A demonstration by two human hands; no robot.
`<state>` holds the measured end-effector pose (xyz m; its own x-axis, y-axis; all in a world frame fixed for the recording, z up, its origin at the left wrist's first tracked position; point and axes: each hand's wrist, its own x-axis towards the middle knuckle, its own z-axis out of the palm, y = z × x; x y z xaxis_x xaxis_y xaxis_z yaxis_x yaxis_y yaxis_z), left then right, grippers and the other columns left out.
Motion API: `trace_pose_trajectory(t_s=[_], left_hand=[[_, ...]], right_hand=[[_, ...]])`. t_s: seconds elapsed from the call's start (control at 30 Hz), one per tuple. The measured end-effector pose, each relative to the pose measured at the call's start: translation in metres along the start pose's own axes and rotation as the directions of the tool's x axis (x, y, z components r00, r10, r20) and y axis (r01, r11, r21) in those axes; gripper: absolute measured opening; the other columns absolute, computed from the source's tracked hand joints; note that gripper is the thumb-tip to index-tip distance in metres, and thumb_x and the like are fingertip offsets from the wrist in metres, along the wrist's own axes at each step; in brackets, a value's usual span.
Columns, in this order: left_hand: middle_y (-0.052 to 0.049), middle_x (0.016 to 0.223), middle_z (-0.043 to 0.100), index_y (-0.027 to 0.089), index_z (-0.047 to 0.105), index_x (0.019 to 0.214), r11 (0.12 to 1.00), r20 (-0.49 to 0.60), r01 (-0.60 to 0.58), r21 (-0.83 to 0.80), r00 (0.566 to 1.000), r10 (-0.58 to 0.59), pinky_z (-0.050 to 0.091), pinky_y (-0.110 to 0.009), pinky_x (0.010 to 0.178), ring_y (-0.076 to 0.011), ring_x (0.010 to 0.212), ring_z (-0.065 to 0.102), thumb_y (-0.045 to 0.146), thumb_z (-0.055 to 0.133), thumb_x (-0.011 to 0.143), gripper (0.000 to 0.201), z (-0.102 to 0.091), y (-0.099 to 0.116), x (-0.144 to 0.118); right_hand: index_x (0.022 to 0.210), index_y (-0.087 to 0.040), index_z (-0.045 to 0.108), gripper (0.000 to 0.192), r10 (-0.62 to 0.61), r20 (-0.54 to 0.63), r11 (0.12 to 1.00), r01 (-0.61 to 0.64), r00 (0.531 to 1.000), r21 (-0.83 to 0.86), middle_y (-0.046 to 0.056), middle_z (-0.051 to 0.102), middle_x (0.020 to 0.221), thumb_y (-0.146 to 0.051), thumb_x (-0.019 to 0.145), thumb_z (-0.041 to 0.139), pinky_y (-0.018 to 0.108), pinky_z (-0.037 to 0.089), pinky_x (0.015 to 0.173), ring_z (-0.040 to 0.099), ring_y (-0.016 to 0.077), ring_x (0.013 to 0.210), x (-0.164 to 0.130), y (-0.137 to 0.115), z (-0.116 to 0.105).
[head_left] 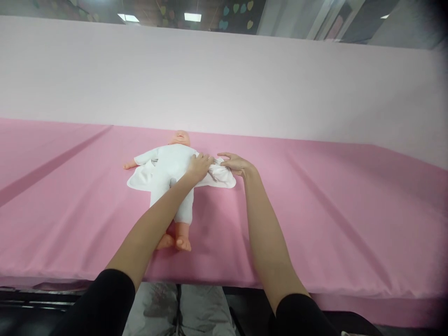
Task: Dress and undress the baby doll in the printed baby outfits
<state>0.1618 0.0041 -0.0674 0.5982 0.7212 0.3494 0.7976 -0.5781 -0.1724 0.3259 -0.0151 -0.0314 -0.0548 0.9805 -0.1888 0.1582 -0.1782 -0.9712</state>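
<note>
Left hand fingers gripping doll's white garment, right hand pinching same cloth, pink table

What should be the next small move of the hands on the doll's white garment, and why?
Probably draw the bunched white sleeve further along the baby doll's arm. Both hands meet there: the left hand presses on the doll's shoulder side, the right hand touches the crumpled cloth. The opposite arm already shows its bare hand out of its sleeve; this one does not.
</note>
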Motion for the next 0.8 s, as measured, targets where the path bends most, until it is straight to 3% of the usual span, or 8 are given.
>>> trace_pose_trajectory(t_s=[0.2, 0.3, 0.57, 0.7, 0.8], left_hand=[[-0.013, 0.119, 0.055, 0.017, 0.051, 0.118, 0.993, -0.042, 0.118, -0.011, 0.992, -0.119, 0.041, -0.042, 0.088, -0.0292, 0.113, 0.046, 0.008, 0.036, 0.088, 0.035, -0.003, -0.001, 0.003], [-0.014, 0.122, 0.053, 0.013, 0.05, 0.119, 0.986, -0.043, 0.161, -0.035, 0.986, -0.163, 0.041, -0.041, 0.086, -0.0295, 0.112, 0.045, 0.01, 0.04, 0.087, 0.033, -0.006, -0.002, 0.004], [-0.015, 0.124, 0.053, 0.011, 0.051, 0.116, 0.975, -0.016, 0.144, -0.167, 0.989, -0.149, 0.038, -0.042, 0.095, -0.0297, 0.117, 0.044, 0.031, 0.057, 0.08, 0.041, -0.015, -0.009, 0.001], [-0.009, 0.123, 0.056, 0.017, 0.054, 0.11, 0.946, 0.03, 0.163, -0.279, 0.986, -0.161, 0.039, -0.037, 0.096, -0.0237, 0.115, 0.049, 0.04, 0.043, 0.09, 0.032, -0.017, -0.016, 0.005], [-0.008, 0.119, 0.058, 0.018, 0.054, 0.109, 0.927, 0.036, 0.176, -0.331, 0.984, -0.174, 0.038, -0.036, 0.097, -0.0217, 0.112, 0.053, 0.048, 0.03, 0.095, 0.04, -0.019, -0.019, 0.006]], right_hand=[[0.116, -0.009, 0.057, 0.046, -0.006, 0.055, 0.999, 0.004, 0.998, 0.049, 0.008, 0.067, 0.089, 0.009, 0.075, 0.054, 0.023, 0.054, 0.063, 0.065, 0.0154, 0.073, 0.002, 0.001, 0.0], [0.103, -0.009, 0.06, 0.037, -0.049, -0.018, 0.992, 0.051, 0.999, 0.119, 0.006, 0.065, 0.08, 0.011, 0.074, 0.051, 0.021, 0.052, 0.061, 0.063, 0.0135, 0.068, 0.004, -0.001, 0.003], [0.095, -0.008, 0.061, 0.038, -0.026, -0.194, 0.985, 0.058, 0.981, 0.165, 0.003, 0.058, 0.065, 0.014, 0.072, 0.04, 0.02, 0.046, 0.05, 0.056, 0.0111, 0.053, 0.013, -0.004, 0.007], [0.096, -0.008, 0.061, 0.035, -0.034, -0.282, 0.982, 0.085, 0.959, 0.17, 0.003, 0.058, 0.069, 0.011, 0.074, 0.043, 0.021, 0.046, 0.051, 0.056, 0.0107, 0.053, 0.013, -0.006, 0.008], [0.096, -0.009, 0.062, 0.035, -0.059, -0.308, 0.978, 0.117, 0.949, 0.172, 0.003, 0.058, 0.071, 0.01, 0.073, 0.044, 0.021, 0.046, 0.053, 0.056, 0.0104, 0.055, 0.012, -0.007, 0.01]])
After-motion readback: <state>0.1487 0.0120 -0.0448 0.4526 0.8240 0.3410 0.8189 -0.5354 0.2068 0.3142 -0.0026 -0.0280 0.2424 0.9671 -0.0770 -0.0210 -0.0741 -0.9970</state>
